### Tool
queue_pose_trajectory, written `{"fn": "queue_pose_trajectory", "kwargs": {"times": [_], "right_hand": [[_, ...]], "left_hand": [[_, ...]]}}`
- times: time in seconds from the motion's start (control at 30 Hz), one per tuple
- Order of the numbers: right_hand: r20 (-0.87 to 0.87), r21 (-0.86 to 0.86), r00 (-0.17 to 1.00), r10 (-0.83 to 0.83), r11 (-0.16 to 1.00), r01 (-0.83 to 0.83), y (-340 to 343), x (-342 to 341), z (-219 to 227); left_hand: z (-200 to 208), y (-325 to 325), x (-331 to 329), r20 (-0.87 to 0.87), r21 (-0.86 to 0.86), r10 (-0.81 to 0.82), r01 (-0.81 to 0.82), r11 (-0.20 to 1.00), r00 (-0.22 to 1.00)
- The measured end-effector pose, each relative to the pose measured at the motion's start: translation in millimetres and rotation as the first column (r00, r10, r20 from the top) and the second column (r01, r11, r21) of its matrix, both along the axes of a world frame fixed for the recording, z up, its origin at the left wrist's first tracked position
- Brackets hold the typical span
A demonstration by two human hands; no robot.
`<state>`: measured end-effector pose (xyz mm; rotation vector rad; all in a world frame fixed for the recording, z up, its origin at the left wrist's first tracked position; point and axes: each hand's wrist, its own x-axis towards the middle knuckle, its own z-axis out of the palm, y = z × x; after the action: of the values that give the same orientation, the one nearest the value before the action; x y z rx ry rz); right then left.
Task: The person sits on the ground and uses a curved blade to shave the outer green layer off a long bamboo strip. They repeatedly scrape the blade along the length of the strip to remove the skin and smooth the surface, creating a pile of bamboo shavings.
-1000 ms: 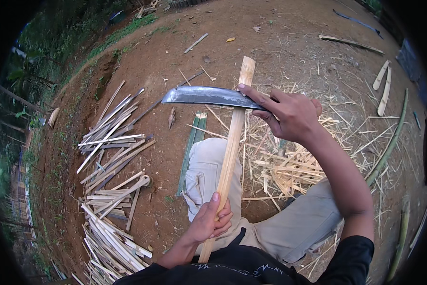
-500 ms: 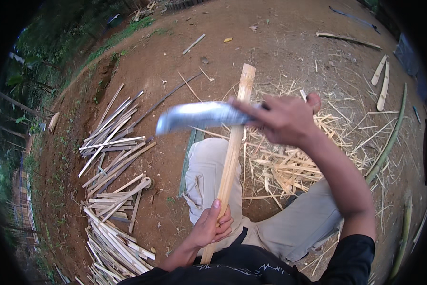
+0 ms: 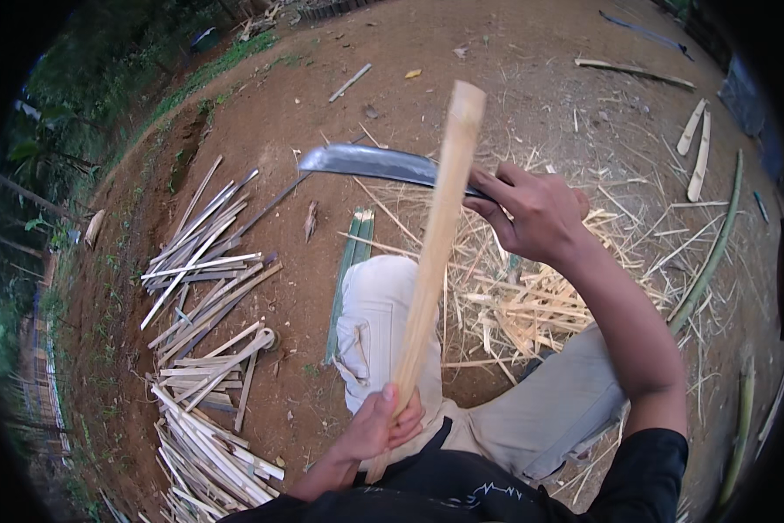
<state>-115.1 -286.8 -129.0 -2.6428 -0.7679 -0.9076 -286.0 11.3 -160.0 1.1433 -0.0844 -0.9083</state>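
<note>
1. Bare brown earth ground [image 3: 261, 105] spreads beneath and around both hands.
2. A spread of thin, pale and greyish split strips [image 3: 202, 427] lies left of the left hand [image 3: 381, 425], well apart from it.
3. A loose heap of pale yellow, curled shavings [image 3: 540, 305] lies below the right hand [image 3: 531, 209], on the ground.
4. A long, flat, pale tan slat, seemingly bamboo [image 3: 440, 227], runs up from the left hand, which is wrapped around its lower part, thumb along the face; its far end stands above and left of the right hand. It should be light, stiff lengthwise and a little springy, with smooth faces that could slip and edges that may splinter. The low grip looks sound, well away from the metal.
5. Two flat green lengths [image 3: 352, 253] lie above and left of the left hand, beside the knee.
6. A curved, dark grey steel blade [image 3: 370, 164] points left from the right hand, which is clenched around its handle. It passes behind the slat; contact cannot be told. It is probably heavier and rigid, safest held by the handle.
</note>
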Motion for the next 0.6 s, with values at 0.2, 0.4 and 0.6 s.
{"fn": "queue_pose_trajectory", "kwargs": {"times": [0.2,0.4,0.6], "right_hand": [[-0.433,0.312,0.877,-0.207,0.879,0.361,1,10,3],[-0.458,0.564,0.889,0.010,0.776,0.282,13,-13,16],[-0.068,-0.154,0.969,0.237,0.957,-0.245,51,-48,9]], "left_hand": [[1,-4,35,0.022,-0.086,0.054,-0.051,0.995,0.998],[11,-17,48,0.021,-0.211,0.188,-0.180,0.961,0.982],[28,-38,57,0.025,-0.057,0.231,-0.229,0.972,0.973]]}}
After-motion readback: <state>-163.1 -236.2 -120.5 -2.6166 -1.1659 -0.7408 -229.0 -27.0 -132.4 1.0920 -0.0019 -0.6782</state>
